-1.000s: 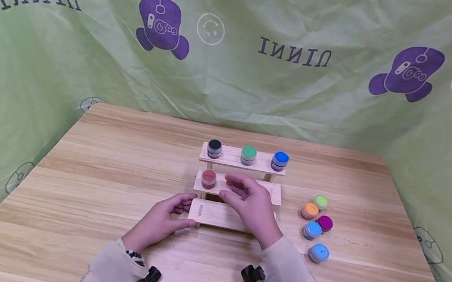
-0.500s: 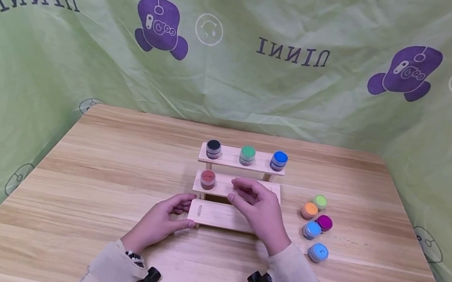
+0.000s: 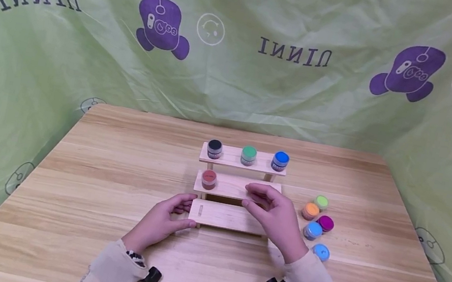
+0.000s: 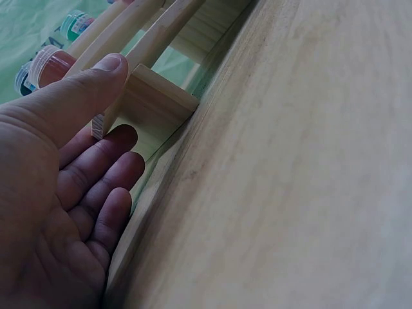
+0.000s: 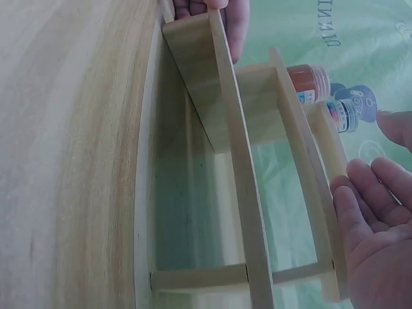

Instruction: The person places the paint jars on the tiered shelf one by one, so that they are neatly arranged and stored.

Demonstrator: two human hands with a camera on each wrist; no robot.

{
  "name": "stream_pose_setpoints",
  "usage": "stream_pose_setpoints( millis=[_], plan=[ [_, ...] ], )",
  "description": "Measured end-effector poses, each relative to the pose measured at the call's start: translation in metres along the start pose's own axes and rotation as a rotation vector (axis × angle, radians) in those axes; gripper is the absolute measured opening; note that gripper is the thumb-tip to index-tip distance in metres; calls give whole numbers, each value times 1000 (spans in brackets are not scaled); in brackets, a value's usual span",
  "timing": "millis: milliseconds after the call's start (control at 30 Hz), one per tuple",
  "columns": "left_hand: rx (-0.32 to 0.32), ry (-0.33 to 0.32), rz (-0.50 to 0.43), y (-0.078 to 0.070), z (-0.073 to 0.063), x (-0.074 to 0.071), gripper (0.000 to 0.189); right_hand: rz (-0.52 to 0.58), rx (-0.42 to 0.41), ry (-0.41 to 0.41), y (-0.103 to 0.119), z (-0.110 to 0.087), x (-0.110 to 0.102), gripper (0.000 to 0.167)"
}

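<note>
A three-step wooden display rack stands on the table. My left hand holds the left end of its lowest step; in the left wrist view the thumb lies along the board and the other fingers curl by its end. My right hand hovers at the right part of the middle step, fingers loosely bent, holding nothing. A red-brown paint jar sits at the middle step's left end. Black, green and dark blue jars line the top step.
Right of the rack, loose jars stand on the table: light green, orange, magenta and two light blue, one nearer the rack, another by the right sleeve. A green printed cloth hangs behind.
My right hand has drifted right along the middle step, away from the red-brown jar, its sleeve now overlapping the nearest light blue jar. My left hand and the rack stay put.
</note>
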State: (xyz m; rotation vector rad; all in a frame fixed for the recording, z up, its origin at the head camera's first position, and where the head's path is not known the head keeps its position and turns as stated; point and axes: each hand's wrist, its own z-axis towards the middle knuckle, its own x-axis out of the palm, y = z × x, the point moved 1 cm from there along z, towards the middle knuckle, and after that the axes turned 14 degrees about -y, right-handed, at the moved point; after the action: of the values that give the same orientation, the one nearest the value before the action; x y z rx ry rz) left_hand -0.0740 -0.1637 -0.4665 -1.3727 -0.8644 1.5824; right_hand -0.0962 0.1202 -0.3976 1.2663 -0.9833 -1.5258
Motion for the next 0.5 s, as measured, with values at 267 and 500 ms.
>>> stream_pose_setpoints(
  millis=[267, 500],
  plan=[
    [-3, 1, -4, 0, 0, 1, 62, -37, -37, -22, -4, -4, -14, 35],
    [-9, -2, -5, 0, 0, 1, 62, -69, -49, -41, -6, -8, -27, 35]
  ],
)
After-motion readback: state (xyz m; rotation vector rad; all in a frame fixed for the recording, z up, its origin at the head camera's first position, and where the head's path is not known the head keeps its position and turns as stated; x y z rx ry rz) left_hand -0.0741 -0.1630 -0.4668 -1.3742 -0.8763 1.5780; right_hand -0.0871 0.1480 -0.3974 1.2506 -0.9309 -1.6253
